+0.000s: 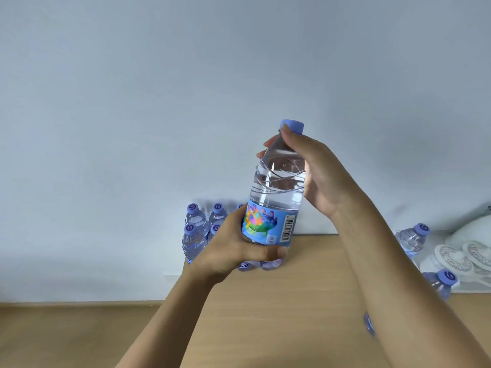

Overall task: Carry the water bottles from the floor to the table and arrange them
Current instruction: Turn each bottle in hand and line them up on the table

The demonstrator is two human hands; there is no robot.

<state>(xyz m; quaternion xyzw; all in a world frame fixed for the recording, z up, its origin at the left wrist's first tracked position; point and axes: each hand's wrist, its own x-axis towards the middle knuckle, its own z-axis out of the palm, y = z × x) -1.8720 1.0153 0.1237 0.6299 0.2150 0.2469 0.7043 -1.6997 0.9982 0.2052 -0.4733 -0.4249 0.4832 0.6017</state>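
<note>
I hold a clear water bottle (276,187) with a purple cap and a blue, colourful label upright above the wooden table (292,301). My left hand (236,245) grips its lower part around the label. My right hand (316,173) grips its neck and shoulder just under the cap. Behind my left hand, several bottles (195,229) of the same kind stand grouped at the table's far left corner. Two more bottles (411,239) (441,284) show to the right of my right forearm, and a purple cap (369,325) peeks out beside it.
A pale wall (186,102) rises behind the table. Clear glass dishes (465,258) and a white object sit at the right edge. The wooden floor (66,335) lies at lower left beside the table.
</note>
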